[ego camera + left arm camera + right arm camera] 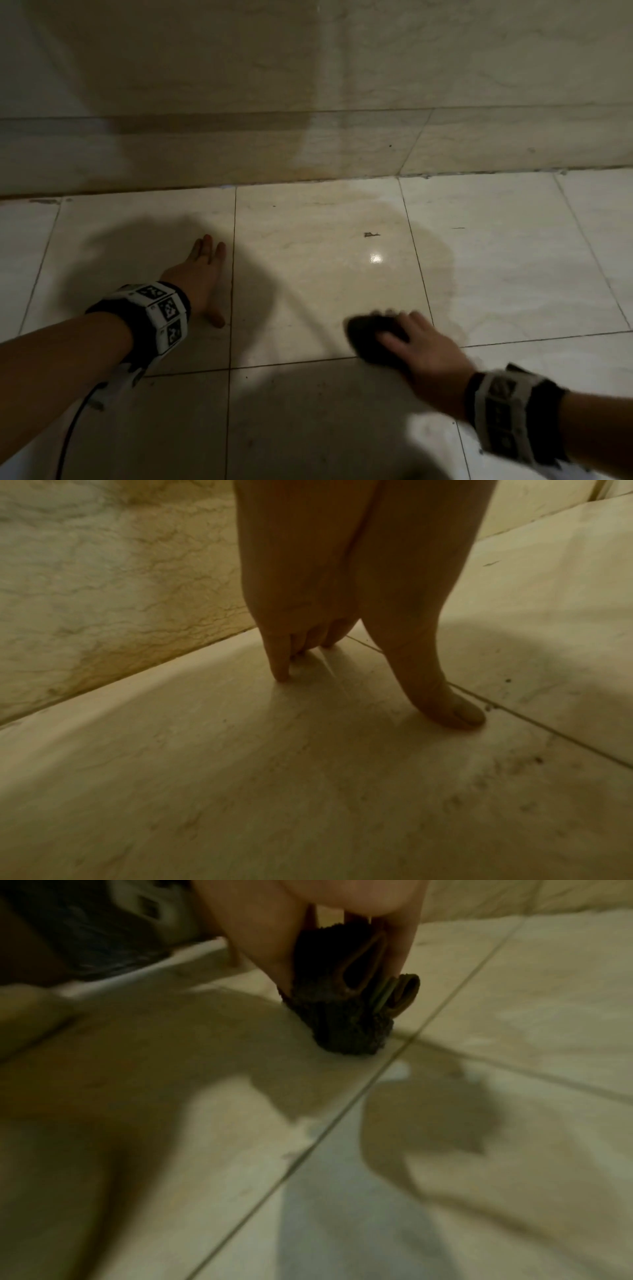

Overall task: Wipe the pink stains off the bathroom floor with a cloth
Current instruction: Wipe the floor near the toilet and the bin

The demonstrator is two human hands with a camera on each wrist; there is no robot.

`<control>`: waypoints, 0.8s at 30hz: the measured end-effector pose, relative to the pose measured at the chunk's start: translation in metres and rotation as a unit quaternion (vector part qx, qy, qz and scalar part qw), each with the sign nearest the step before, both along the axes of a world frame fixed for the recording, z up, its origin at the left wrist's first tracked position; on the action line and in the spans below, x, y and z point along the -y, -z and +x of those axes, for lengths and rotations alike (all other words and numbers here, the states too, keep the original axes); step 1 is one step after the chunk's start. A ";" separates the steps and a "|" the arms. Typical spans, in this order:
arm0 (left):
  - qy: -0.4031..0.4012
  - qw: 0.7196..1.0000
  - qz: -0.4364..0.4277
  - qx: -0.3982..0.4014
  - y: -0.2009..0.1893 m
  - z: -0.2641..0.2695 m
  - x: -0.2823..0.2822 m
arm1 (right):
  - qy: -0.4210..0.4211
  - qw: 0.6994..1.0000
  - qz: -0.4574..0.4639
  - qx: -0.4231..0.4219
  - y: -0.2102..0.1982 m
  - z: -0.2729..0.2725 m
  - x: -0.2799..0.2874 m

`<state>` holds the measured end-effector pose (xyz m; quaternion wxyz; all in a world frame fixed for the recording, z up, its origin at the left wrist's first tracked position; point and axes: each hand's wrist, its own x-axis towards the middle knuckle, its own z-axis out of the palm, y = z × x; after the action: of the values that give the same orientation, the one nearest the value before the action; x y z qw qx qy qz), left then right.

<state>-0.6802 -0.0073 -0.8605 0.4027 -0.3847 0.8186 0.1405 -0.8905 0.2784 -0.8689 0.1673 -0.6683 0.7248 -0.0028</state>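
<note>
A dark folded cloth [370, 337] lies pressed on the pale floor tile [308, 274] under my right hand [421, 349], whose fingers and thumb grip it. The hand and cloth are motion-blurred. In the right wrist view the cloth [346, 1023] touches the floor next to a grout line, held between fingers [263, 934]. My left hand [202, 277] rests flat on the tile to the left, fingers straight; in the left wrist view its fingertips [462, 712] touch the floor. I see no pink stain; a wet-looking patch [438, 260] spreads across the tile.
A marble-patterned wall [308, 85] rises along the far edge of the floor. A small dark speck [370, 234] lies on the middle tile near a light glare. A cable [73, 431] hangs from my left wrist band. Open floor extends right.
</note>
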 end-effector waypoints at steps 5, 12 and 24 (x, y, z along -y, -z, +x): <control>-0.010 1.000 0.009 -0.014 0.000 0.006 -0.001 | -0.036 0.998 -0.023 0.047 -0.004 0.005 0.014; -0.099 0.991 0.086 -0.007 -0.010 0.019 -0.063 | 0.338 0.939 0.033 0.052 -0.005 -0.066 0.101; -0.088 0.995 0.007 -0.048 0.003 0.033 -0.093 | 0.238 0.969 0.066 0.015 -0.021 -0.052 0.094</control>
<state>-0.6468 0.0857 -0.8638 0.3514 -0.4455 0.7989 0.1994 -0.9427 0.1845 -0.8480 0.2160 -0.4640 0.8591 -0.0050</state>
